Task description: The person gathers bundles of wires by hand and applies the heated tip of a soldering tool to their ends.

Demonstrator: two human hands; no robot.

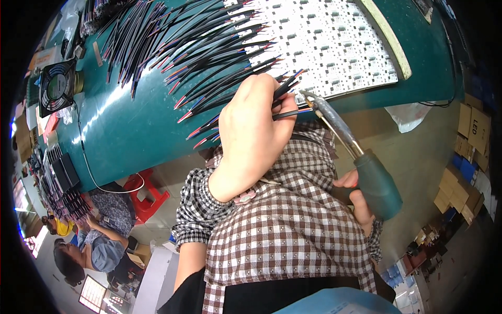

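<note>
Blue material (342, 302): nearest the camera, along the lower edge; its kind cannot be told.
Table (136, 138): green, shiny, across the top.
Apron (287, 230): brown-and-white check, below the table edge.
Wires (209, 68): black with red and blue ends, fanned over the table, their right ends overlapping the board's left edge.
Board (334, 47): white, dotted with small dark parts, on the table before the person.
Left hand (256, 125): over the table's near edge, thumb and forefinger pinching black wire near the iron's tip, other fingers mostly hidden.
Iron (379, 188): dark-green handle, metal shaft slanting up-left, tip just beside the wire ends; contact cannot be told.
Fan (57, 86): black, square, at the table's left.
Right hand (362, 206): fingers curled about the iron's handle, partly hidden behind it.
</note>
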